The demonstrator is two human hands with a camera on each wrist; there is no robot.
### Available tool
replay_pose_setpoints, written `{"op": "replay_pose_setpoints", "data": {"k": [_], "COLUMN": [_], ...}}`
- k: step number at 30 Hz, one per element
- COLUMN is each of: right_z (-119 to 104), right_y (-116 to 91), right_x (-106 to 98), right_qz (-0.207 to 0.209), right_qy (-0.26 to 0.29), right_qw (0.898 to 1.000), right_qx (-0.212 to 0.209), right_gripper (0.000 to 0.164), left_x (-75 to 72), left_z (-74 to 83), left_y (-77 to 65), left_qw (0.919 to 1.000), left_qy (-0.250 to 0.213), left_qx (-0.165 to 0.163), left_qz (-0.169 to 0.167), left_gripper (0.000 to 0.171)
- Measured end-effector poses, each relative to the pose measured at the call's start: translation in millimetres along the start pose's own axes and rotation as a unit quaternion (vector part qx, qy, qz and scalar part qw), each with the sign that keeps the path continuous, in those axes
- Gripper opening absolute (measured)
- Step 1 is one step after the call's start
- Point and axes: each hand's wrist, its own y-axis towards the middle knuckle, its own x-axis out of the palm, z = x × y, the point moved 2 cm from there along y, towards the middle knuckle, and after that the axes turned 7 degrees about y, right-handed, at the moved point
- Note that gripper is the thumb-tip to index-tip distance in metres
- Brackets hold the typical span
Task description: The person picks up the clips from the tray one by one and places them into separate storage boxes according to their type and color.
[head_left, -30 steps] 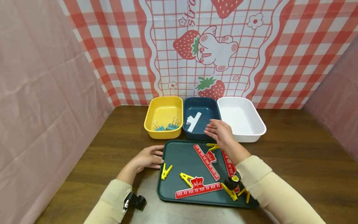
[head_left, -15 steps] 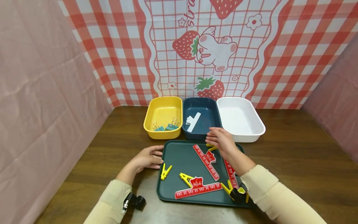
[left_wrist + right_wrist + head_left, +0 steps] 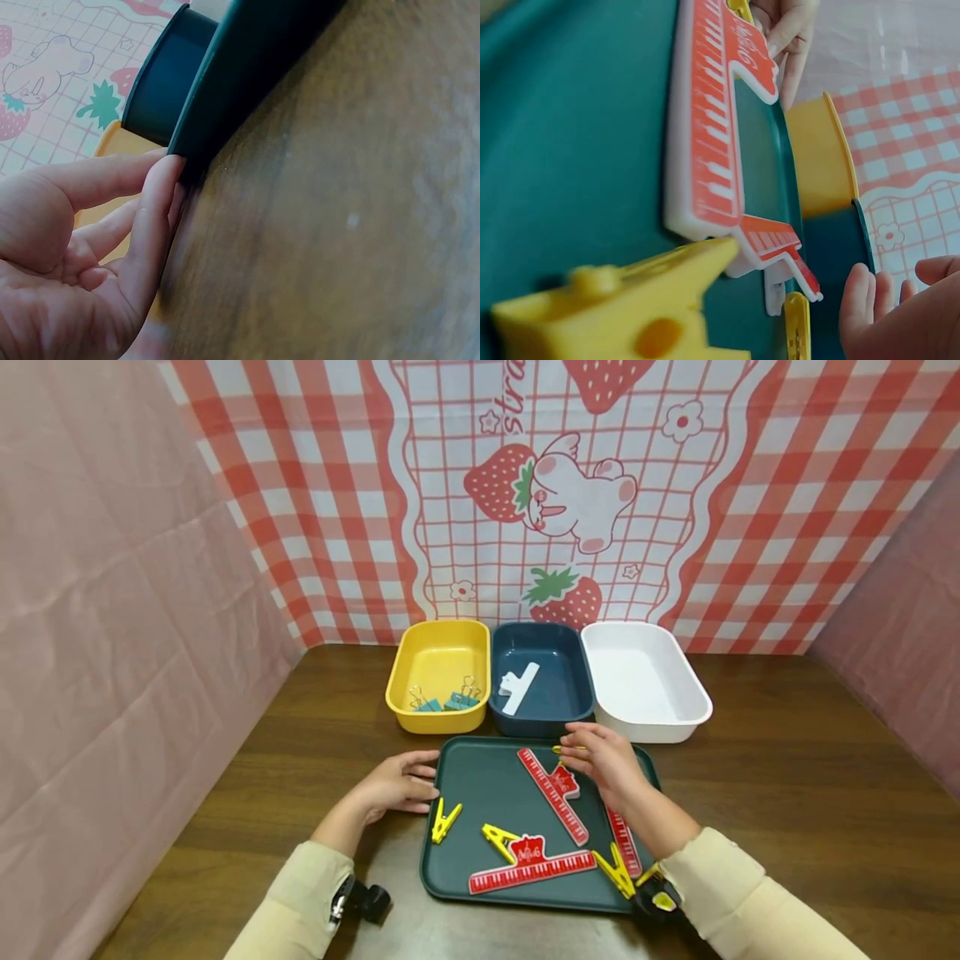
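My left hand [image 3: 393, 785] touches the left rim of a dark green tray [image 3: 476, 785] with its fingertips, also seen at the rim in the left wrist view. Over the tray's far right part hovers my right hand [image 3: 611, 768], fingers loosely extended and holding nothing. A yellow clothespin [image 3: 797, 330] lies by its fingertips. Red piano-key clips lie on the tray: one in the middle [image 3: 553, 793], one at the front [image 3: 532, 864], and one [image 3: 622, 843] partly hidden by the right arm. Several yellow clothespins [image 3: 446, 821] are scattered around them.
Behind the tray stand three bins side by side. The yellow bin [image 3: 397, 693] holds teal binder clips [image 3: 461, 700], the navy bin [image 3: 558, 672] a white clip [image 3: 519, 688], and the white bin [image 3: 645, 677] is at right. A checked cloth [image 3: 337, 527] hangs behind.
My right hand has drawn back from the navy bin, down and slightly right, to over the tray's far edge. The left hand stays at the tray's rim.
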Motion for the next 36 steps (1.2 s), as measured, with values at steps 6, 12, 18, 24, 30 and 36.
{"op": "replay_pose_setpoints", "data": {"k": [6,12,18,24,30,36], "right_z": [4.9,8.9,15.1,24.1,29.8,27.0], "right_y": [-6.2,-11.1,-15.7,-16.7,-13.5,-13.5], "right_x": [-6.8,-10.3,-11.6,-13.4,-15.2,-16.2], "right_qz": [0.019,0.048,0.033,0.020,0.008,-0.010], "right_qy": [-0.007,-0.026,-0.049,-0.172,-0.270,-0.310], "right_qw": [1.000,0.998,0.997,0.983,0.963,0.951], "right_qx": [0.000,0.036,0.057,0.053,0.021,-0.014], "right_gripper": [0.040,0.041,0.044,0.044,0.038,0.031], "left_x": [0.5,-0.1,0.3,0.6,0.5,1.9], "left_z": [-0.5,-0.4,0.2,0.4,0.3,1.3], "left_y": [0.0,0.5,0.6,0.0,-1.1,-1.8], "left_qw": [1.0000,1.0000,1.0000,1.0000,1.0000,0.9999], "left_qy": [0.000,0.002,0.003,0.006,0.008,0.012], "left_qx": [0.001,0.005,0.006,0.005,0.005,0.004], "left_qz": [0.000,0.000,0.000,0.001,-0.001,0.002], "left_gripper": [0.062,0.062,0.062,0.061,0.062,0.061]}}
